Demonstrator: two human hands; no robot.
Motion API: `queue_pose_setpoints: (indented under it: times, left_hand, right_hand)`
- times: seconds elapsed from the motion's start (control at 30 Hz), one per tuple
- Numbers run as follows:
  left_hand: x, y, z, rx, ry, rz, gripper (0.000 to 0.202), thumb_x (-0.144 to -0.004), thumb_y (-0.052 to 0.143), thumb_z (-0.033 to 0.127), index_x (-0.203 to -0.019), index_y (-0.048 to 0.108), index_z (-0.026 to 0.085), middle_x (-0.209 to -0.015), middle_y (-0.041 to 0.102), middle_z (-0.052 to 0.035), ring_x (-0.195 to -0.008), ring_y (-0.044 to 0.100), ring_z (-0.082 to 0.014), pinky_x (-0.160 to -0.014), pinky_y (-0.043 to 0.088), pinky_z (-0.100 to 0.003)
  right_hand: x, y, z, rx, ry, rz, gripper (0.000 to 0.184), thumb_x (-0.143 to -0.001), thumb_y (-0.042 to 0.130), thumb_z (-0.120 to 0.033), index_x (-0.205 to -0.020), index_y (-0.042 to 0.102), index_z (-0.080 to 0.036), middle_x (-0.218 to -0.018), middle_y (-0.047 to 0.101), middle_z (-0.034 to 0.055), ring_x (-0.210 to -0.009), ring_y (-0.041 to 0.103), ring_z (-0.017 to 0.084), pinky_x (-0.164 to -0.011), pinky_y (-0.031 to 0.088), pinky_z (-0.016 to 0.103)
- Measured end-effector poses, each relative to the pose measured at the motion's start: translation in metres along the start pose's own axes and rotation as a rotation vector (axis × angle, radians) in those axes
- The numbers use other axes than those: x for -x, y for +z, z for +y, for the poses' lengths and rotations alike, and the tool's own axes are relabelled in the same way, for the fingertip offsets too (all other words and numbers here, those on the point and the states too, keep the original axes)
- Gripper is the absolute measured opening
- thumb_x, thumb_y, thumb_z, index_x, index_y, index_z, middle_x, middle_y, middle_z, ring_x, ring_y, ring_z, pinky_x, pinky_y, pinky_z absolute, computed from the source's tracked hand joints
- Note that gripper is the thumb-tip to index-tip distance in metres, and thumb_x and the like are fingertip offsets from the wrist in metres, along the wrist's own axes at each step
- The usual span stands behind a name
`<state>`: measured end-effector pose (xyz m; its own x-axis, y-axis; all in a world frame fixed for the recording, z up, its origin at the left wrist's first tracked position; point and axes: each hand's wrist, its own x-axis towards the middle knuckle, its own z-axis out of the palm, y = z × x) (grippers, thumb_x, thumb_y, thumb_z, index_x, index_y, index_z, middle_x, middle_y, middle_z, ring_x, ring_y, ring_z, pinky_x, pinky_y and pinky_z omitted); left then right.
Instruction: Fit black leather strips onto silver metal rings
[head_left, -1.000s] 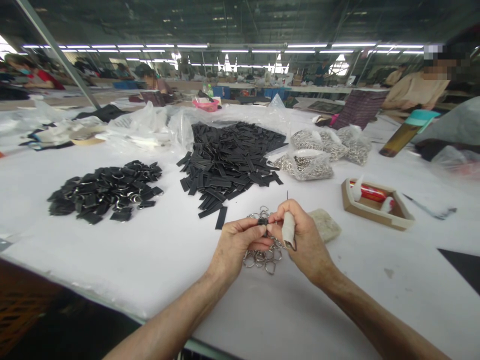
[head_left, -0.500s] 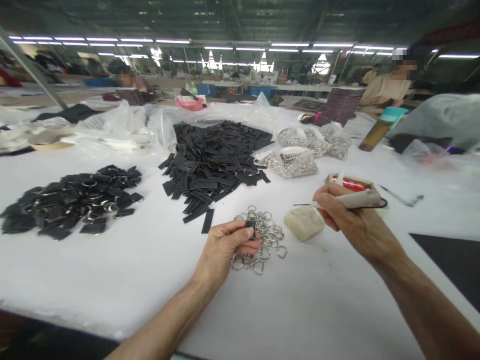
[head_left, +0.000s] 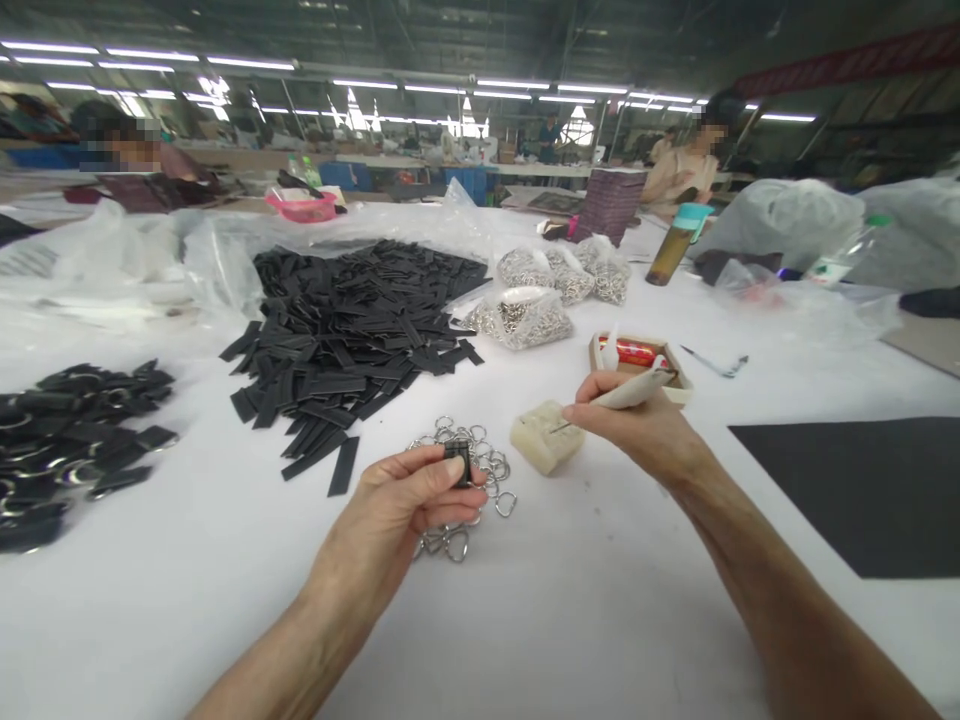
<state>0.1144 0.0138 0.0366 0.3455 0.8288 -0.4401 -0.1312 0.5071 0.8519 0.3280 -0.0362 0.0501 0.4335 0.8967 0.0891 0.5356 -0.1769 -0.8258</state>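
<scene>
Between the thumb and fingers of my left hand (head_left: 405, 495) is a folded black strip (head_left: 458, 453). Just beneath that hand lies a small heap of silver D-rings (head_left: 495, 465); the hand covers part of it. My right hand (head_left: 645, 425) is closed around an awl (head_left: 634, 388) with a pale wrapped handle. Its thin metal tip is at the top of a pale yellowish block (head_left: 551, 455), apparently touching it. Behind my left hand spreads a large pile of flat black strips (head_left: 352, 330). Folded black strips with rings (head_left: 82, 430) lie in another pile at the left.
Clear bags of metal rings (head_left: 525, 315) stand behind the block. A small box (head_left: 679, 385) holds a red cylinder (head_left: 630, 350). Further right are a bottle with a turquoise lid (head_left: 679, 245) and a black sheet (head_left: 840, 490). Co-workers sit or stand in the background.
My right hand has lowered the awl, bringing its tip to the pale block. My left hand still grips the folded strip. The whole view has turned right.
</scene>
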Motion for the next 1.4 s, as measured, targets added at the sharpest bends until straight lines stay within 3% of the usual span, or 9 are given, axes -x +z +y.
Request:
queue_pose_setpoints:
  times: [0.13, 0.27, 0.6, 0.8, 0.9, 1.03, 1.1, 1.4]
  left_hand:
    - [-0.009, 0.006, -0.012, -0.010, -0.006, 0.009, 0.018, -0.071, 0.061, 0.002, -0.085, 0.052, 0.009, -0.067, 0.070, -0.0138, -0.052, 0.066, -0.0179, -0.049, 0.055, -0.023]
    - [-0.015, -0.002, -0.022, -0.017, 0.048, -0.004, 0.018, -0.069, 0.062, 0.002, -0.083, 0.053, 0.009, -0.069, 0.070, -0.0133, -0.053, 0.066, -0.0178, -0.052, 0.055, -0.023]
    - [-0.011, -0.008, -0.023, -0.038, 0.049, -0.087, 0.017, -0.063, 0.071, 0.015, -0.075, 0.060, 0.009, -0.070, 0.070, -0.0105, -0.056, 0.066, -0.0171, -0.053, 0.055, -0.023]
    - [-0.010, -0.009, -0.022, -0.047, 0.034, -0.133, 0.018, -0.064, 0.071, 0.019, -0.077, 0.062, 0.009, -0.073, 0.070, -0.0101, -0.059, 0.066, -0.0164, -0.055, 0.054, -0.023]
    - [-0.010, -0.010, -0.024, -0.052, 0.052, -0.187, 0.016, -0.067, 0.069, 0.021, -0.076, 0.063, 0.010, -0.075, 0.070, -0.0090, -0.061, 0.066, -0.0165, -0.057, 0.054, -0.024]
    - [-0.007, -0.009, -0.026, -0.071, 0.072, -0.241, 0.012, -0.069, 0.067, 0.021, -0.074, 0.066, 0.010, -0.076, 0.070, -0.0084, -0.064, 0.067, -0.0176, -0.058, 0.053, -0.025]
    - [-0.005, -0.008, -0.025, -0.090, 0.079, -0.248, 0.012, -0.069, 0.066, 0.020, -0.075, 0.067, 0.010, -0.077, 0.070, -0.0083, -0.066, 0.067, -0.0180, -0.060, 0.053, -0.026]
    - [-0.002, -0.005, -0.023, -0.193, 0.119, -0.313, 0.011, -0.072, 0.062, 0.019, -0.078, 0.068, 0.012, -0.081, 0.070, -0.0079, -0.070, 0.066, -0.0177, -0.063, 0.053, -0.026]
  right_hand:
    - [-0.001, 0.004, -0.002, 0.039, 0.031, 0.027, 0.020, -0.065, 0.060, -0.035, -0.057, 0.055, -0.018, -0.048, 0.042, -0.0047, -0.052, 0.038, 0.010, -0.047, 0.025, 0.023]
    - [-0.002, 0.010, 0.000, 0.063, 0.069, 0.018, 0.014, -0.064, 0.056, -0.029, -0.056, 0.053, -0.018, -0.049, 0.043, -0.0048, -0.051, 0.038, 0.010, -0.047, 0.026, 0.023]
    - [-0.004, 0.020, 0.006, 0.113, 0.076, -0.014, 0.013, -0.063, 0.054, -0.028, -0.056, 0.052, -0.018, -0.050, 0.045, -0.0046, -0.052, 0.040, 0.011, -0.048, 0.027, 0.024]
    - [0.000, 0.009, 0.000, 0.095, 0.057, 0.049, 0.014, -0.065, 0.058, -0.029, -0.058, 0.054, -0.018, -0.048, 0.041, -0.0048, -0.049, 0.036, 0.009, -0.044, 0.025, 0.023]
    - [0.000, 0.003, 0.002, -0.099, 0.051, 0.057, 0.018, -0.065, 0.062, -0.030, -0.057, 0.053, -0.017, -0.043, 0.036, -0.0056, -0.044, 0.030, 0.008, -0.041, 0.019, 0.023]
    - [0.003, 0.007, 0.002, -0.615, 0.062, -0.131, 0.024, -0.067, 0.064, -0.027, -0.053, 0.047, -0.016, -0.042, 0.031, -0.0070, -0.039, 0.020, 0.004, -0.039, 0.010, 0.022]
    - [0.007, 0.014, -0.001, -0.755, 0.069, -0.207, 0.024, -0.069, 0.063, -0.025, -0.053, 0.046, -0.016, -0.043, 0.033, -0.0068, -0.039, 0.018, 0.003, -0.039, 0.009, 0.022]
    - [0.021, 0.034, -0.013, -0.776, 0.086, -0.242, 0.022, -0.070, 0.063, -0.024, -0.057, 0.048, -0.015, -0.042, 0.033, -0.0075, -0.040, 0.020, 0.003, -0.040, 0.010, 0.022]
